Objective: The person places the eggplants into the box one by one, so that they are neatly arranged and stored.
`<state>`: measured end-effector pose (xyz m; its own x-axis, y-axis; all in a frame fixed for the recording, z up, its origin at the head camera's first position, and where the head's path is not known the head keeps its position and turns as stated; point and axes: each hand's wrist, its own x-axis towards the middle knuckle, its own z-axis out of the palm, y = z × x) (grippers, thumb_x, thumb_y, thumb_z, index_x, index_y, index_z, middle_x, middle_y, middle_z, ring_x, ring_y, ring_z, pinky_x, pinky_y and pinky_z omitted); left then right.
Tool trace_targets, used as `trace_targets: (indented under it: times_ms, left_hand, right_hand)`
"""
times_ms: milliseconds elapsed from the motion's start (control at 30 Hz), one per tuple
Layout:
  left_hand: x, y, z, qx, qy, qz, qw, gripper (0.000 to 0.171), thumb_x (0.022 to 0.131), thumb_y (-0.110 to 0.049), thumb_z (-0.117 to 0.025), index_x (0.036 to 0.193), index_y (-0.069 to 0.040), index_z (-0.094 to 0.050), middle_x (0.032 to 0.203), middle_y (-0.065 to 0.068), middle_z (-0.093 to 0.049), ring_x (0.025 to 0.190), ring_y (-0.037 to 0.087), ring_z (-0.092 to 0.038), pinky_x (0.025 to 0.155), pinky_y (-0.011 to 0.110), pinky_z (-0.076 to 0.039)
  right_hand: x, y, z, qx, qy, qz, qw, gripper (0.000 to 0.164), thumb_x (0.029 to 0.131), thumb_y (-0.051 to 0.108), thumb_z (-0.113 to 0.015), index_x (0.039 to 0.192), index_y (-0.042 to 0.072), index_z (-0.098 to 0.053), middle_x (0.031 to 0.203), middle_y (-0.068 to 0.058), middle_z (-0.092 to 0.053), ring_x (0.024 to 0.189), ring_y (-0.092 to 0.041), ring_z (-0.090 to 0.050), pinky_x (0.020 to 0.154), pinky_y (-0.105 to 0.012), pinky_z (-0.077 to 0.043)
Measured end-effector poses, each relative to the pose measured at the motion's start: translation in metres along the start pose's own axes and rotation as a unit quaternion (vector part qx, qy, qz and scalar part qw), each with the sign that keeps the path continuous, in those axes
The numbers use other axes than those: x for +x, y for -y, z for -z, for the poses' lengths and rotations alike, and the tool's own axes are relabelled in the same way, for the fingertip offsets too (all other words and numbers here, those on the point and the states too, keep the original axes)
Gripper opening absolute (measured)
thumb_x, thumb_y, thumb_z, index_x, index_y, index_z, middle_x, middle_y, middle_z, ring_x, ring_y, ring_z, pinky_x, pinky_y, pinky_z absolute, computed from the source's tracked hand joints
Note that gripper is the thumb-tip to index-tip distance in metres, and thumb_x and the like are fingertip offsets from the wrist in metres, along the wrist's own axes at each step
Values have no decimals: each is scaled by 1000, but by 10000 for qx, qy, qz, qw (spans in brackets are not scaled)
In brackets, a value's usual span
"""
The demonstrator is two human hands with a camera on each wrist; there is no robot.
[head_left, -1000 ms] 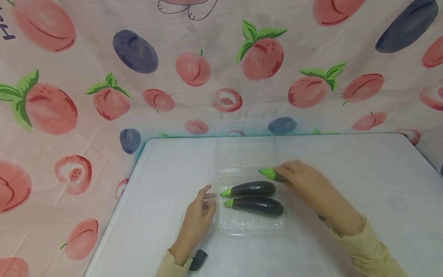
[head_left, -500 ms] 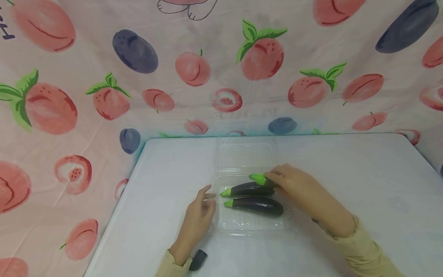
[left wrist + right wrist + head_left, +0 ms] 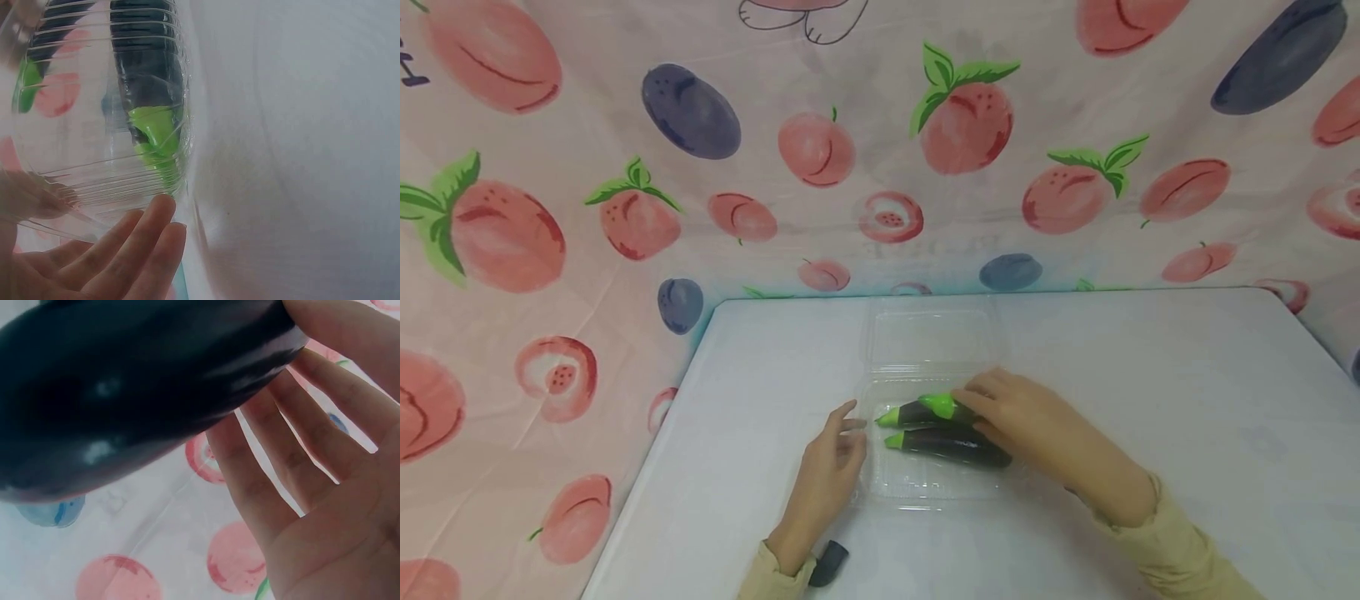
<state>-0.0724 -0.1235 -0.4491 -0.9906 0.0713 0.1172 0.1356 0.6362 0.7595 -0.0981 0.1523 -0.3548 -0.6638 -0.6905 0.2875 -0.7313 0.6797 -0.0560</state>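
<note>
My right hand holds an eggplant with a bright green cap, above two others in a clear plastic clamshell box. In the right wrist view its dark glossy body lies between the thumb and the fingers. Inside the box, the front eggplant lies with its green cap to the left; the rear eggplant is partly hidden behind the held one. My left hand is at the box's left side, fingers loosely extended; in the left wrist view the fingertips are at the ribbed plastic wall.
The box's clear lid lies folded back toward the rear edge of the white table. A fruit-print cloth hangs behind the table. A small black object is by the left wrist.
My right hand has moved left and toward the front with its eggplant, from behind the box's right part to over the two lying eggplants. The left hand has stayed in place.
</note>
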Motion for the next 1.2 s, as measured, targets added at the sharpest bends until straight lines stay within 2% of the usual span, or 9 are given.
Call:
trace_targets:
  times_ms: [533,967,1200]
  left_hand:
    - [0,0,0,-25,-15,-8,10000,45,101,-14,-54,144,-9,-45,120,6,-69,101,22,-70,88,39,-58]
    - [0,0,1,-26,-19,-10,10000,45,101,-14,-55,144,-9,-45,121,7,-69,102,22,-70,88,40,-58]
    - [0,0,1,-41,18,3,10000,45,101,-14,-54,145,-9,-45,122,8,-68,102,23,-70,88,40,-58]
  right_hand:
    - [7,19,-3,-77,160,314,9994,45,77,15,-86,118,7,-69,104,-3,-67,97,-19,-63,86,-33,-58]
    - [13,27,-8,198,161,591,9979,43,78,16,-85,118,6,-70,103,-2,-67,94,-16,-63,82,-30,-58]
    - [15,32,-15,335,511,716,9956,42,79,17,-83,118,7,-70,101,-1,-67,92,-14,-63,82,-27,-58]
